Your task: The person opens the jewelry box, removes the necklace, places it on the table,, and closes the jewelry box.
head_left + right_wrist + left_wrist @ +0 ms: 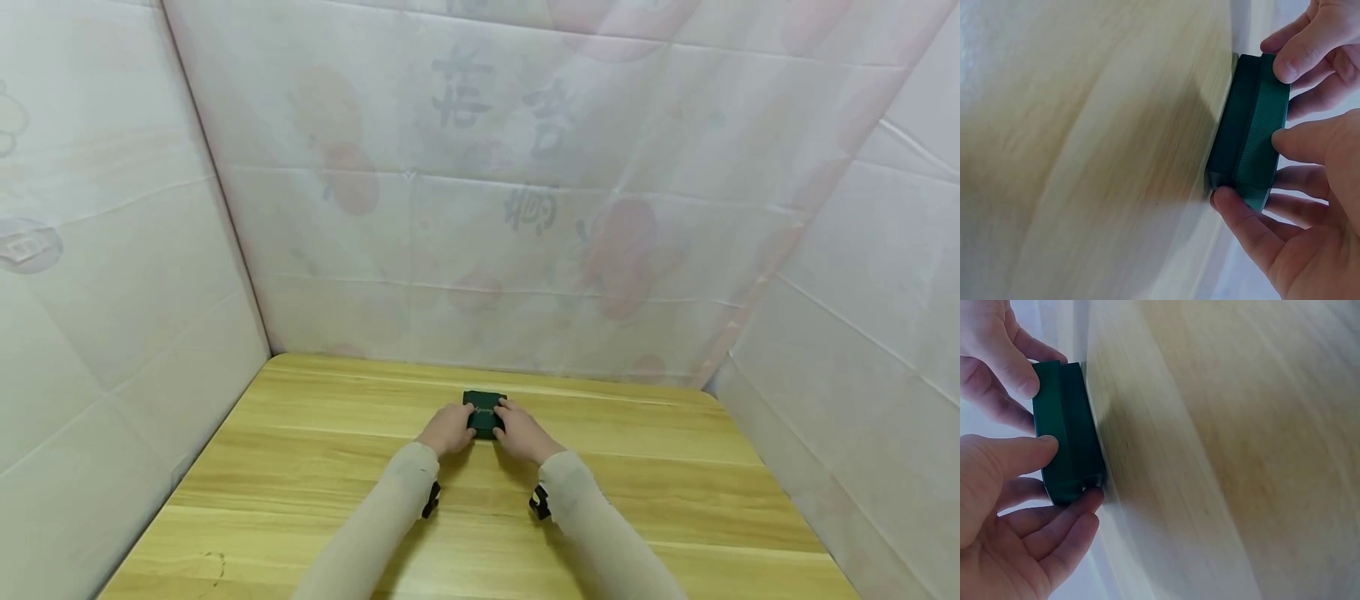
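A small dark green box (486, 412) with gold lettering on its lid sits on the wooden table, toward the far edge. My left hand (447, 428) grips its left side, and my right hand (525, 432) holds the right side. Up close in the left wrist view, the left thumb lies against the upper part of the green box (1060, 437), with other fingers around its end. The right wrist view has my right hand (1316, 206) pinching the opposite end of the box, thumb on the ribbed near face. The underside is hidden.
The pale wooden table (300, 467) spreads around both forearms. White printed cloth (480, 250) hangs behind it, with a left cloth wall (112, 292) and a right cloth wall (847, 333) at the sides. Each wrist wears a black strap.
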Demonstrator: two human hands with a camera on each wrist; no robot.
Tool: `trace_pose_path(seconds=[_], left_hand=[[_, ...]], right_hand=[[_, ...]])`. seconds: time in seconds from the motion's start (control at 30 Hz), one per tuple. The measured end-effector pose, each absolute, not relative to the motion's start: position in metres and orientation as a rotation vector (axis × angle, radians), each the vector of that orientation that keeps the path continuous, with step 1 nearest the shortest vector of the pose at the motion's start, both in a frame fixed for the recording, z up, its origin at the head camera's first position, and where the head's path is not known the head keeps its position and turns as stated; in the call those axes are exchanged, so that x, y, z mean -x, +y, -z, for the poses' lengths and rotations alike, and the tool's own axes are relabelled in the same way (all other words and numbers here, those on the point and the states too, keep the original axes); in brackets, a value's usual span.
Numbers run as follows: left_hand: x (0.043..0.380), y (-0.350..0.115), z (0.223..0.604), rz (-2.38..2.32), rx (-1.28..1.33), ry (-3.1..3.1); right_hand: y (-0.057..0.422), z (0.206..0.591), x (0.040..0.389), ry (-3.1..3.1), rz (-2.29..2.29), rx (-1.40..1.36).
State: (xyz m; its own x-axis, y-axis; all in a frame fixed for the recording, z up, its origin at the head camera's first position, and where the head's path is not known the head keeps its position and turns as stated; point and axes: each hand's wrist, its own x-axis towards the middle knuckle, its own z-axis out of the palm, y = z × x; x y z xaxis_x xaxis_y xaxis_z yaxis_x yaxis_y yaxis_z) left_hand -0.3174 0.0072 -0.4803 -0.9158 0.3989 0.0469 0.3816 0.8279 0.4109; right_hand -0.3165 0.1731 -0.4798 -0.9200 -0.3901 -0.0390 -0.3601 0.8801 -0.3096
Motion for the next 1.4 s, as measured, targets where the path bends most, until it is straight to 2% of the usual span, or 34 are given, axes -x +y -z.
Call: trace_pose_path(seconds=[1.4], left_hand=[[0.289, -0.005, 0.479, -0.635, -0.687, 2.941]], right_hand=[[0.168, 0.476, 0.291, 2.953, 0.296, 0.698]])
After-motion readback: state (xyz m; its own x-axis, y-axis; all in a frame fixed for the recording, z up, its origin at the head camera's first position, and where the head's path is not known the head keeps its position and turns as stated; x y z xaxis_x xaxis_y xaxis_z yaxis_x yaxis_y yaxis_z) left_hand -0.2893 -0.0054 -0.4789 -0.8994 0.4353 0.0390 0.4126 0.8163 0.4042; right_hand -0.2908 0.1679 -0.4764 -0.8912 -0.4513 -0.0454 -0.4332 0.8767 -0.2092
